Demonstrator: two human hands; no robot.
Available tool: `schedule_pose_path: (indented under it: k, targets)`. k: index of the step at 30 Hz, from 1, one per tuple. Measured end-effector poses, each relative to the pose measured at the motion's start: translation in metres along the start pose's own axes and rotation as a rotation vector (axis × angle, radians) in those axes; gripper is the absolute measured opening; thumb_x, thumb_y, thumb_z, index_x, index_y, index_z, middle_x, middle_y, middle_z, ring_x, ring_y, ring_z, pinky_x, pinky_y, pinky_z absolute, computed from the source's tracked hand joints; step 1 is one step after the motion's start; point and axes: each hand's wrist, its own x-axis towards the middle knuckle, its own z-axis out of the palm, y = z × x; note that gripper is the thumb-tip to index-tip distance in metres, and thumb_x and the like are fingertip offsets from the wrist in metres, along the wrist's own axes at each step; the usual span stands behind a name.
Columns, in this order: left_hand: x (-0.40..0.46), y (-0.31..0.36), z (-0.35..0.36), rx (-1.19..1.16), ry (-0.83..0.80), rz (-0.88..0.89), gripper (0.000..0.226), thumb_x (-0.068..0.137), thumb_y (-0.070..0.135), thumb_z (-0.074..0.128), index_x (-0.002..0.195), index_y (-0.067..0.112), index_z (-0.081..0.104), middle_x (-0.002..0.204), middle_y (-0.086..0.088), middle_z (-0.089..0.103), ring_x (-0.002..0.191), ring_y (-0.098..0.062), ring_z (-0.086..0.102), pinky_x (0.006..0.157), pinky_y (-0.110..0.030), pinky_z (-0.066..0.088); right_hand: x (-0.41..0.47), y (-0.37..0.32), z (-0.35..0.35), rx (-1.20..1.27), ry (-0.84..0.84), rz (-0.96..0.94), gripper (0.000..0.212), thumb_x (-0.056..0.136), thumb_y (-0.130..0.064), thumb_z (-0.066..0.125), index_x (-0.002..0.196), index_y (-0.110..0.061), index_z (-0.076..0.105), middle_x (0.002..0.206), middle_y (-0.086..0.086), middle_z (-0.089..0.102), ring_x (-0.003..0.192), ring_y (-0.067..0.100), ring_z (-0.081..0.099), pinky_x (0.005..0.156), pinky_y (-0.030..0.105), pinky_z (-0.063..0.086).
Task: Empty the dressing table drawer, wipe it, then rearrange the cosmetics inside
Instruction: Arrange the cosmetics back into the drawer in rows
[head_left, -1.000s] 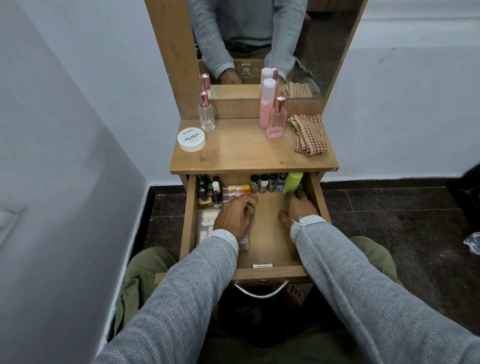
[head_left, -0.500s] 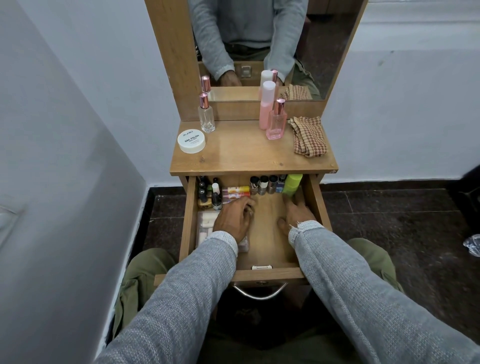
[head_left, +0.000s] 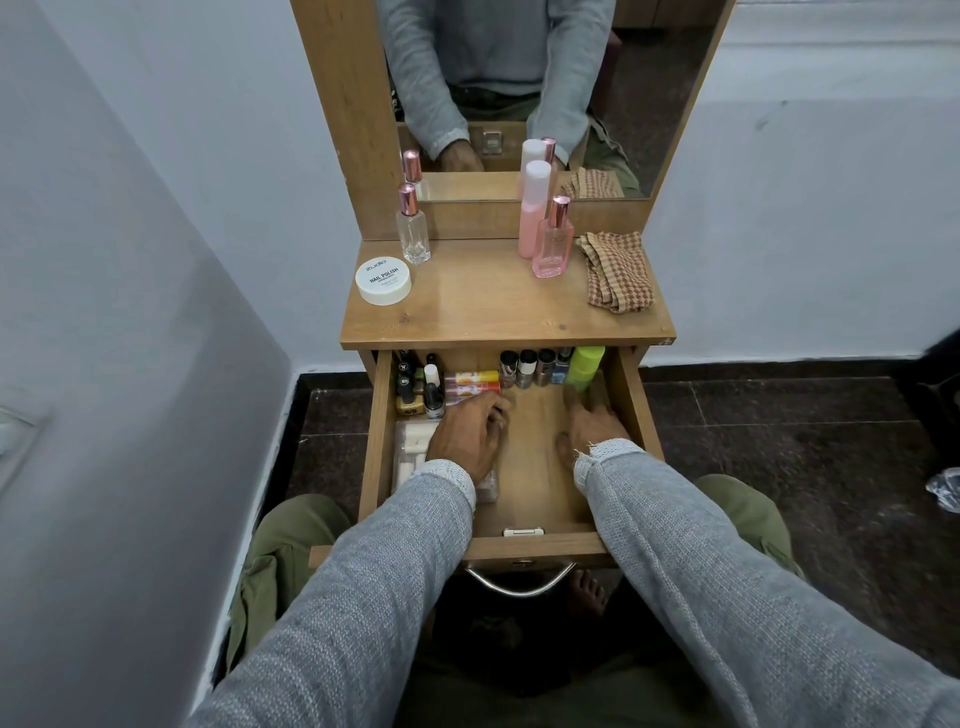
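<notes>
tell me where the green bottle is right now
In the head view the green bottle stands at the back right corner of the open drawer, beside the row of small nail polish bottles and just beyond the right hand.

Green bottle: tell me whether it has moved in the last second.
No. The green bottle sits as before in the back right corner of the drawer, right hand just in front of it.

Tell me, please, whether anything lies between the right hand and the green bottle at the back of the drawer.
Nothing visible does: the right hand lies just before the green bottle, its fingertips at the base.
</notes>
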Motion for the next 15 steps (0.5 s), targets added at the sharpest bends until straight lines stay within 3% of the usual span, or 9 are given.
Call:
schedule_pose_path:
  k: [5,10,15]
  targets:
    - [-0.0001,0.0006,-0.0011,-0.001,-0.006,-0.002,0.026,0.090,0.001,0.051,0.106,0.014,0.065,0.096,0.002,0.068,0.086,-0.011,0.061,0.078,-0.023,0.048,0.0056,0.0006,0.0056,-0.069,-0.004,-0.051,0.051,0.095,-0.026,0.041,0.143,-0.026,0.022,0.146,0.012,0.022,0.130,0.036,0.030,0.104,0.049,0.031]
    - [-0.0002,0.0010,-0.0017,0.004,-0.007,-0.008,0.026,0.090,0.003,0.051,0.108,0.014,0.065,0.098,0.002,0.068,0.087,-0.011,0.061,0.079,-0.021,0.047,0.0054,-0.0034,-0.0005,-0.019,0.030,-0.014,0.050,0.099,-0.023,0.038,0.146,-0.020,0.021,0.145,0.014,0.026,0.131,0.037,0.030,0.104,0.045,0.032]
    - [0.0001,0.0008,-0.0009,0.004,-0.005,-0.005,0.025,0.090,0.003,0.052,0.108,0.015,0.065,0.096,0.002,0.068,0.086,-0.012,0.062,0.077,-0.022,0.048,0.0050,-0.0075,-0.0013,-0.007,0.017,0.043,0.048,0.097,-0.022,0.039,0.142,-0.022,0.024,0.146,0.015,0.022,0.134,0.038,0.025,0.104,0.051,0.034]
